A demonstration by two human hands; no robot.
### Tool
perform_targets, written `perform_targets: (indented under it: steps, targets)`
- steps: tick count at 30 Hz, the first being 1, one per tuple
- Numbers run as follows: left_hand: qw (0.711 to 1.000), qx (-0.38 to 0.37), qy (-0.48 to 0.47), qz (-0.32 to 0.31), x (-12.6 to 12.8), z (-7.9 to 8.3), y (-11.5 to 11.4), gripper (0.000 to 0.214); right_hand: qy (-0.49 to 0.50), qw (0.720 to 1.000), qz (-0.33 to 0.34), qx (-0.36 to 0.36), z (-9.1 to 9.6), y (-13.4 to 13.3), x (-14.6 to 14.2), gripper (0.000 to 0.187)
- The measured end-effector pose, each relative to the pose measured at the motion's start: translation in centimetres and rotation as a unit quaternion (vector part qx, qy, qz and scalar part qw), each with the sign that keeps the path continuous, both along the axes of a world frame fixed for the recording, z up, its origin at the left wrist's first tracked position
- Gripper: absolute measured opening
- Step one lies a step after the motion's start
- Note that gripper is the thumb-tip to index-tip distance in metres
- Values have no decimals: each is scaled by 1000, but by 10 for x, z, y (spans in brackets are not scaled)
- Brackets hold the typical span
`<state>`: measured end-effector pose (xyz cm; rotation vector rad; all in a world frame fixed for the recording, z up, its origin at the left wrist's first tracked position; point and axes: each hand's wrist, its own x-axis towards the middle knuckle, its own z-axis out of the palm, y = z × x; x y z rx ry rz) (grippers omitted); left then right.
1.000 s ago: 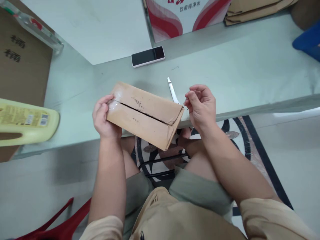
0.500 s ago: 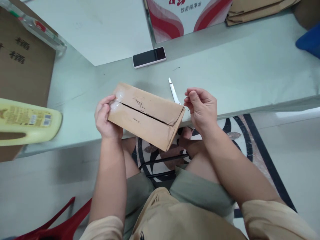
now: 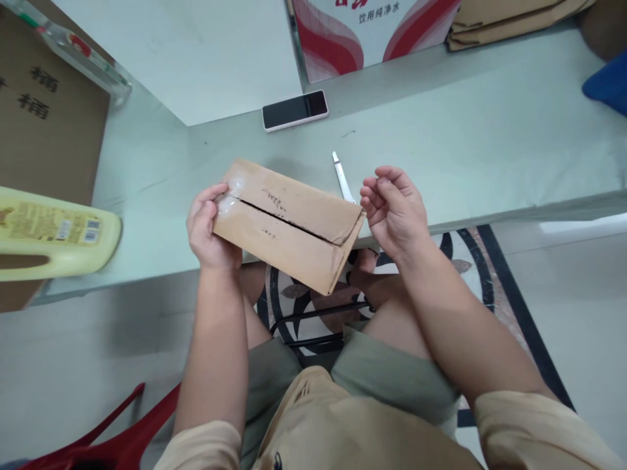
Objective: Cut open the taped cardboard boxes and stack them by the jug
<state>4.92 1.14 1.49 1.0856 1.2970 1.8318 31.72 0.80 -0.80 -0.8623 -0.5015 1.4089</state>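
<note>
A small brown cardboard box (image 3: 289, 222) is tilted in the air at the table's front edge. My left hand (image 3: 210, 225) grips its left end, thumb on top and the other fingers partly hidden beneath. Clear tape shines on that end, and a dark slit runs along the top between two flaps. Just off the box's right end, my right hand (image 3: 394, 205) is loosely curled with its fingers apart, and nothing shows in it. Behind the box on the table lies a slim silver-white tool (image 3: 343, 176), its near end hidden by the box.
A phone-like black-screened device (image 3: 294, 111) lies beside a white box (image 3: 220, 59). A red-and-white carton (image 3: 372, 39) and folded cardboard (image 3: 514, 23) stand behind. At left are a yellow jug (image 3: 59, 235), a plastic bottle (image 3: 81, 55) and a large carton (image 3: 49, 143). A red chair (image 3: 122, 431) stands lower left.
My right hand's fingers have loosened from a pinch and spread a little. The box stays in my left hand, almost unmoved. The view has shifted slightly.
</note>
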Motion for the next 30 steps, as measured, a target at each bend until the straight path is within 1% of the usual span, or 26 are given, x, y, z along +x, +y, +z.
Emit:
perform_targets:
  steps: [5, 10, 14, 20, 23, 25, 28, 30]
  targets:
    - [1000, 1, -9, 9, 3, 2, -1, 28, -7, 1000, 6, -7, 2, -1, 0, 18]
    - [1000, -1, -12, 7, 4, 2, -1, 28, -15, 1000, 11, 6, 1, -2, 2, 28]
    - [1000, 0, -23, 5, 3, 1, -2, 25, -15, 999, 26, 11, 4, -3, 0, 30]
    - [1000, 6, -3, 9, 3, 1, -1, 28, -8, 999, 39, -19, 14, -4, -4, 44]
    - [1000, 7, 1, 5, 3, 2, -1, 28, -22, 999, 37, -31, 13, -5, -2, 51]
    - [1000, 2, -7, 3, 3, 2, -2, 26, -27, 999, 28, -27, 12, -5, -1, 54]
    - [1000, -10, -22, 11, 4, 2, -3, 26, -24, 1000, 16, -13, 11, -5, -1, 54]
    - [1000, -16, -20, 18, 5, 2, -3, 27, -25, 999, 19, -9, 11, -4, -2, 52]
